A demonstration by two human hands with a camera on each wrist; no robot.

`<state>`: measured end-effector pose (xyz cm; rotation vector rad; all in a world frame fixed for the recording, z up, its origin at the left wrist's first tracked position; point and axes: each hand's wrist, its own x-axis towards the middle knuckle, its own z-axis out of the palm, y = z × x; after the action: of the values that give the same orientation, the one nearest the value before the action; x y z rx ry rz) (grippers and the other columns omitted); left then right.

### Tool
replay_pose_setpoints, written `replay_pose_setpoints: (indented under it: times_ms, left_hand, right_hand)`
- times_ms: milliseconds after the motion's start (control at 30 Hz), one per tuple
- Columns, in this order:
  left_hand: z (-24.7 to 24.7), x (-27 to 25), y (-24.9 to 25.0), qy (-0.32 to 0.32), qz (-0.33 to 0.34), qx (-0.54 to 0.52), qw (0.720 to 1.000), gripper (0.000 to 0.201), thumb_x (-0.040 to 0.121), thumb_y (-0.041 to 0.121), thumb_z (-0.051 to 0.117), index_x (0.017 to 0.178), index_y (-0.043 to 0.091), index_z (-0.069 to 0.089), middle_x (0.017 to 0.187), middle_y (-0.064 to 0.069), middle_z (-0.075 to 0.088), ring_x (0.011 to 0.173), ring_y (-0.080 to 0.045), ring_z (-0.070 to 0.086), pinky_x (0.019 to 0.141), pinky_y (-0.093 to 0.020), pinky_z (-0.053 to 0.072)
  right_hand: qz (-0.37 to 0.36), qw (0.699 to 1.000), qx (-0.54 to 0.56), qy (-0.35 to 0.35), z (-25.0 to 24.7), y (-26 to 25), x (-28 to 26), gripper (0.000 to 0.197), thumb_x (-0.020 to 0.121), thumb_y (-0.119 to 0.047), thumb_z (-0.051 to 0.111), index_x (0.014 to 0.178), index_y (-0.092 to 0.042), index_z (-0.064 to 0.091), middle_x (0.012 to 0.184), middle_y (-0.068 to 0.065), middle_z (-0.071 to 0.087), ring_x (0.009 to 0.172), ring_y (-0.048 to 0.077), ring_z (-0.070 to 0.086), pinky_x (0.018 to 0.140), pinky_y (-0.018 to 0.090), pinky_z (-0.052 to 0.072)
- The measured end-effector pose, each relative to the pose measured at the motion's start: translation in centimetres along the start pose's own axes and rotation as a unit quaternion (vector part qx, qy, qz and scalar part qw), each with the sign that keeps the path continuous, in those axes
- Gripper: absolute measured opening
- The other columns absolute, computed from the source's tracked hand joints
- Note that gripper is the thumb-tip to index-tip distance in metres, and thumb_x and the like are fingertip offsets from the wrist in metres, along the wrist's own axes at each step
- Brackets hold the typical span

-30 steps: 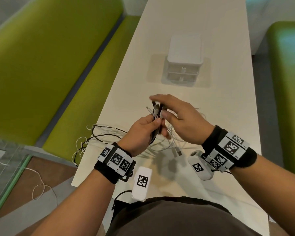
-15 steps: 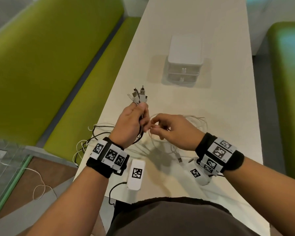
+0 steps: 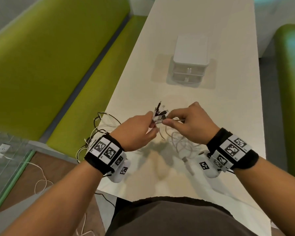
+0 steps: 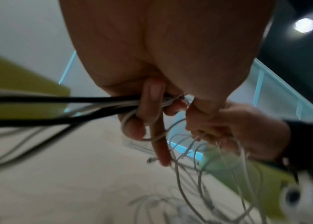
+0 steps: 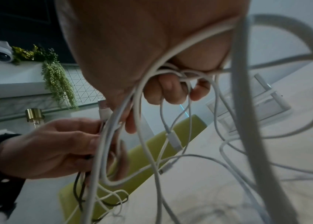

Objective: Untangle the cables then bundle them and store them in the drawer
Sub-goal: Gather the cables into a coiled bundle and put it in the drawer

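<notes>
Above the white table (image 3: 228, 116) my left hand (image 3: 136, 128) grips a bunch of cable ends, black and white, whose plugs (image 3: 159, 113) stick up past its fingers. My right hand (image 3: 186, 123) pinches a white cable (image 3: 175, 119) right beside those plugs, so the two hands touch. White cable loops (image 3: 179, 143) hang from both hands onto the table. In the left wrist view black cables (image 4: 56, 100) run through my curled fingers (image 4: 152, 106). In the right wrist view white cables (image 5: 152, 97) pass under my curled fingers (image 5: 163, 89). The white drawer unit (image 3: 190, 60) stands further back, both drawers shut.
Black and white cable loops (image 3: 99, 126) spill over the table's left edge by a green bench (image 3: 92, 79). A loose white plug (image 3: 187, 165) lies on the table near my right wrist. A second green seat (image 3: 293, 99) is to the right.
My left hand has dropped and moved right with the plug bunch. My right hand has risen from the loops to the plugs and now pinches a white cable there.
</notes>
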<state>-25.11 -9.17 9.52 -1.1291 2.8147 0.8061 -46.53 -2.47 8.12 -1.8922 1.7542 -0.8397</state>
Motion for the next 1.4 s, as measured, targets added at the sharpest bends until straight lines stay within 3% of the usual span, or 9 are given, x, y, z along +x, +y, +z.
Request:
replay_pose_setpoints:
  times_ms: [267, 400, 667, 800, 933, 1033, 1167, 1300, 1400]
  left_hand:
    - [-2.8, -0.2, -4.0, 0.121, -0.133, 0.025, 0.983, 0.031, 0.102, 0.041, 0.052, 0.100, 0.010, 0.049, 0.085, -0.007, 0.059, 0.080, -0.032, 0.055, 0.064, -0.040, 0.040]
    - [-4.0, -0.7, -6.2, 0.182, -0.236, -0.049, 0.953, 0.023, 0.101, 0.029, 0.056, 0.102, 0.008, 0.047, 0.096, -0.008, 0.056, 0.081, -0.029, 0.057, 0.065, -0.037, 0.037]
    - [-0.8, -0.8, -0.1, 0.187, 0.032, -0.139, 0.972, 0.033, 0.100, 0.016, 0.053, 0.132, 0.014, 0.055, 0.118, 0.012, 0.061, 0.093, -0.001, 0.061, 0.083, -0.024, 0.048]
    - [1.3, -0.1, 1.8, 0.038, 0.020, -0.142, 0.989, 0.010, 0.101, 0.020, 0.050, 0.109, 0.023, 0.055, 0.092, 0.010, 0.069, 0.083, -0.006, 0.062, 0.078, -0.032, 0.050]
    - [0.2, 0.0, 1.4, 0.083, -0.031, -0.166, 0.982, 0.031, 0.100, 0.024, 0.060, 0.081, 0.036, 0.040, 0.069, 0.011, 0.048, 0.062, 0.008, 0.049, 0.058, -0.012, 0.035]
    - [-0.9, -0.1, 0.7, 0.132, -0.066, -0.151, 0.977, 0.020, 0.100, 0.022, 0.062, 0.090, 0.027, 0.046, 0.067, 0.012, 0.047, 0.057, 0.003, 0.049, 0.054, -0.010, 0.034]
    - [-2.3, -0.5, -1.4, 0.217, -0.137, -0.119, 0.959, 0.038, 0.100, 0.023, 0.062, 0.074, 0.022, 0.034, 0.065, 0.008, 0.043, 0.056, -0.004, 0.040, 0.050, -0.012, 0.032]
    - [-2.9, -1.1, -3.2, 0.245, -0.175, -0.089, 0.949, 0.033, 0.100, 0.024, 0.061, 0.077, 0.011, 0.040, 0.066, 0.004, 0.046, 0.057, -0.010, 0.043, 0.047, -0.016, 0.030]
    - [-3.0, -1.0, -4.3, 0.199, -0.232, -0.046, 0.951, 0.031, 0.100, 0.030, 0.059, 0.082, 0.010, 0.044, 0.073, 0.000, 0.053, 0.064, -0.023, 0.049, 0.054, -0.032, 0.034]
  right_hand:
    - [0.078, 0.964, -0.183, -0.175, -2.0, 1.6, -0.1, 0.049, 0.100, -0.056, 0.051, 0.068, -0.020, 0.061, 0.063, -0.008, 0.063, 0.063, 0.010, 0.058, 0.066, 0.032, 0.035]
    - [0.094, 0.984, -0.042, -0.148, -2.4, 1.9, -0.3, 0.024, 0.104, -0.037, 0.053, 0.090, -0.029, 0.071, 0.071, -0.010, 0.067, 0.066, 0.005, 0.058, 0.066, 0.029, 0.043]
    - [0.085, 0.958, -0.161, -0.221, -0.9, -0.1, 0.3, 0.045, 0.104, -0.048, 0.045, 0.081, -0.020, 0.072, 0.068, -0.005, 0.066, 0.070, 0.019, 0.063, 0.072, 0.036, 0.051]
    - [0.027, 0.972, -0.092, -0.215, -1.0, -1.6, 0.3, 0.033, 0.102, -0.046, 0.053, 0.085, -0.026, 0.073, 0.068, -0.004, 0.067, 0.065, 0.012, 0.060, 0.066, 0.034, 0.047]
    - [0.069, 0.978, -0.122, -0.154, -1.9, -0.3, -0.2, 0.034, 0.095, -0.054, 0.061, 0.076, -0.027, 0.065, 0.062, -0.008, 0.058, 0.062, 0.009, 0.054, 0.056, 0.033, 0.040]
    - [0.079, 0.969, -0.142, -0.187, -1.7, 0.9, -0.7, 0.006, 0.092, -0.028, 0.068, 0.087, -0.032, 0.071, 0.079, -0.013, 0.064, 0.080, 0.009, 0.060, 0.067, 0.030, 0.045]
    - [0.047, 0.981, -0.056, -0.178, -2.1, 2.4, -0.8, 0.066, 0.073, 0.020, 0.048, 0.103, -0.034, 0.073, 0.109, -0.016, 0.060, 0.090, 0.001, 0.056, 0.078, 0.015, 0.044]
    - [0.074, 0.992, -0.016, -0.102, -2.9, 2.2, -0.6, 0.010, 0.096, -0.029, 0.069, 0.103, -0.030, 0.076, 0.090, -0.015, 0.070, 0.082, 0.002, 0.063, 0.075, 0.025, 0.049]
    - [0.083, 0.990, -0.029, -0.106, -2.8, 1.4, -0.4, 0.018, 0.100, -0.042, 0.059, 0.097, -0.031, 0.073, 0.073, -0.015, 0.064, 0.071, 0.002, 0.058, 0.068, 0.031, 0.046]
